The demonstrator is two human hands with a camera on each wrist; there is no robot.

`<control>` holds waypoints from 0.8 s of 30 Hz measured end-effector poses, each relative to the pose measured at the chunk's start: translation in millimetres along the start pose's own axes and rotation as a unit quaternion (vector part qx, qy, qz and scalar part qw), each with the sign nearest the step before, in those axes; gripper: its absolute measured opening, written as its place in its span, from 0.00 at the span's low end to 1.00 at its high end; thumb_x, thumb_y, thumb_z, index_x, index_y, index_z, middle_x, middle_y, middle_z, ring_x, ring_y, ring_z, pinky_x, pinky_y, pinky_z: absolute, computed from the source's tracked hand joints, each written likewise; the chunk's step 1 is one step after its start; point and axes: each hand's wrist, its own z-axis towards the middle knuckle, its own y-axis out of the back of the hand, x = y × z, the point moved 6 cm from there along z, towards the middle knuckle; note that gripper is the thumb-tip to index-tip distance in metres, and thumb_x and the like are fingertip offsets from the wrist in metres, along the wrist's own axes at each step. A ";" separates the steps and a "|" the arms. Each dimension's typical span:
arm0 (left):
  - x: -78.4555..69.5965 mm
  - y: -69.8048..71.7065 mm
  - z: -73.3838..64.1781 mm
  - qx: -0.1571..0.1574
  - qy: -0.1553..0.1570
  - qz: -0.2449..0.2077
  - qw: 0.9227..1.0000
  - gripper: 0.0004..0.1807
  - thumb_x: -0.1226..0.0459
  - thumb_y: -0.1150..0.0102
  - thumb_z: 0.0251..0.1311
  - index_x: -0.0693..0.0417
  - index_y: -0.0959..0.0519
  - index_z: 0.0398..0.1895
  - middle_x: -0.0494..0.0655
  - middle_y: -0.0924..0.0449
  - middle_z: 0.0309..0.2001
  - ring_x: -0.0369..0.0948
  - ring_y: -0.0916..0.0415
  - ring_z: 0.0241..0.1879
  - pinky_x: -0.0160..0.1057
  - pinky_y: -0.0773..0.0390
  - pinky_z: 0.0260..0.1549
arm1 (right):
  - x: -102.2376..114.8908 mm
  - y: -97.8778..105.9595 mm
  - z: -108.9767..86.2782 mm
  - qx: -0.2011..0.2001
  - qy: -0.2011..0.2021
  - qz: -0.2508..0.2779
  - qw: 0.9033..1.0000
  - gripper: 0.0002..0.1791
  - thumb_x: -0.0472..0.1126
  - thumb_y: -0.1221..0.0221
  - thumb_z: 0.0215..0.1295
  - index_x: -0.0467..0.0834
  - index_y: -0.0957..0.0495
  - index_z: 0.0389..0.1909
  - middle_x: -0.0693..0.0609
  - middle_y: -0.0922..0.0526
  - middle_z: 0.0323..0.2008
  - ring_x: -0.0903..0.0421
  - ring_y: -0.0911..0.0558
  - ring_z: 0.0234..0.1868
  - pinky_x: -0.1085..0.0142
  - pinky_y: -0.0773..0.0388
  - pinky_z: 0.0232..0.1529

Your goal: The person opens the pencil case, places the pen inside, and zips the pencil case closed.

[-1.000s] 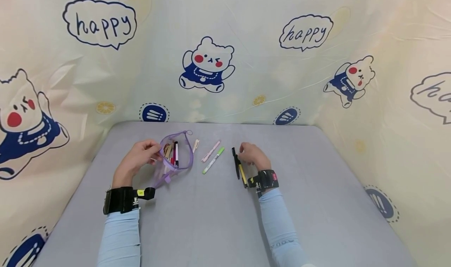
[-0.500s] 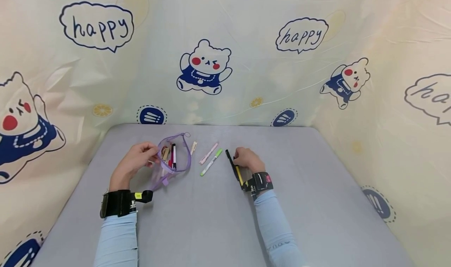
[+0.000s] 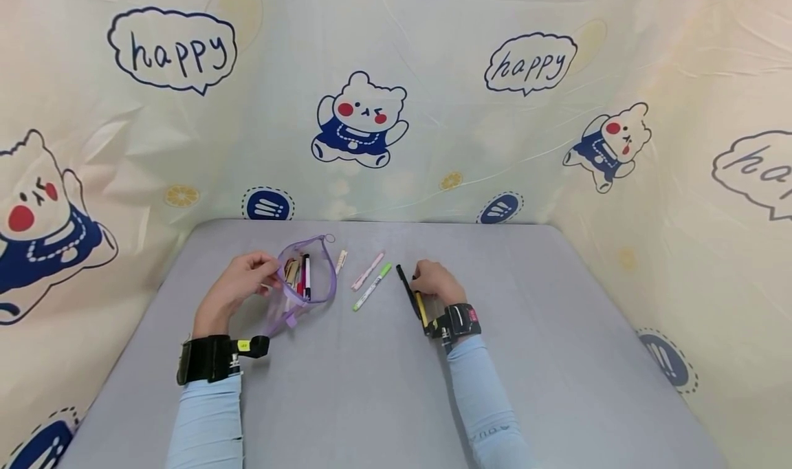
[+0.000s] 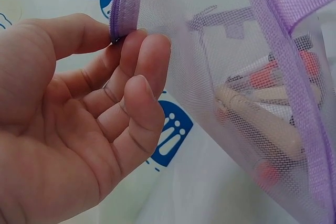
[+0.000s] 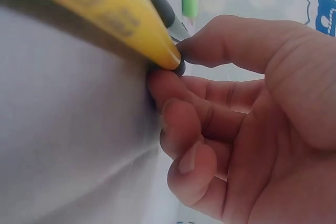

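Note:
Thumb and fingertips of my left hand (image 3: 238,285) pinch the zipped rim of a purple mesh pencil case (image 4: 181,72). The case lies with its mouth spread, and several pens and markers (image 3: 306,276) show inside it. On the right, my right hand (image 3: 438,280) pinches the black end of a yellow pen (image 5: 126,17) between thumb and index finger, low over the table. Close alongside that pen lies a black pen (image 3: 405,283). Both other ends of these two pens are partly hidden by the wrist camera in the head view.
Between the hands lie a green-capped marker (image 3: 372,287), a pink pen (image 3: 368,271) and a cream-coloured pen (image 3: 342,260) beside the case. All rest on a grey table (image 3: 346,386). A printed curtain (image 3: 433,56) hangs behind the table and along its sides.
Over the last second my right hand has moved slightly left and its fingers have come onto the yellow pen's end. My left hand keeps its hold on the case's rim.

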 end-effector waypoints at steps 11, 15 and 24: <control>-2.0 -0.3 -2.5 -0.005 0.008 -0.006 1.000 0.20 0.53 0.53 0.74 0.64 0.28 0.51 0.42 0.19 0.35 0.40 0.19 0.36 0.37 0.19 0.33 | -12.4 12.3 0.1 -0.006 -0.016 0.054 0.998 0.10 0.42 0.40 0.63 0.43 0.26 0.41 0.50 0.24 0.25 0.56 0.26 0.22 0.68 0.28 0.22; -3.4 1.4 -2.4 -0.006 0.007 -0.009 1.000 0.21 0.53 0.53 0.73 0.64 0.28 0.51 0.42 0.19 0.35 0.38 0.19 0.35 0.36 0.19 0.33 | -11.1 18.2 0.6 -0.015 -0.005 0.069 0.998 0.10 0.42 0.41 0.63 0.42 0.25 0.41 0.50 0.23 0.26 0.56 0.26 0.22 0.68 0.28 0.21; -1.5 3.0 -1.8 -0.007 0.006 -0.005 1.000 0.20 0.55 0.53 0.74 0.65 0.27 0.52 0.44 0.20 0.35 0.39 0.20 0.35 0.37 0.19 0.33 | -5.8 20.6 -1.4 -0.020 -0.009 0.089 0.996 0.08 0.41 0.41 0.64 0.42 0.25 0.40 0.49 0.20 0.28 0.57 0.26 0.21 0.68 0.29 0.21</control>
